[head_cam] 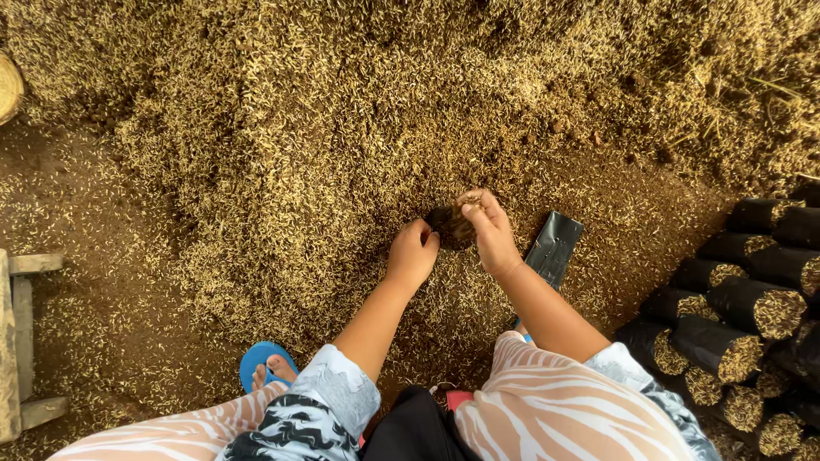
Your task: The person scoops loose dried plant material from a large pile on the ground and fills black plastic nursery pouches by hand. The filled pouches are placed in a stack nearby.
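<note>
Two bare hands meet over a wide heap of golden rice husk and brown soil (359,128). At the ground's left edge stands a weathered wooden frame (17,341), and nearer the middle a blue rubber sandal (259,358). The left hand (412,253) curls its fingers closed on the rim of a small black plastic grow bag (446,224). The right hand (487,226) pinches husk at the bag's mouth. An empty flat black bag (553,248) lies just beside. Filled black bags stacked on their sides (743,307) line the right edge.
</note>
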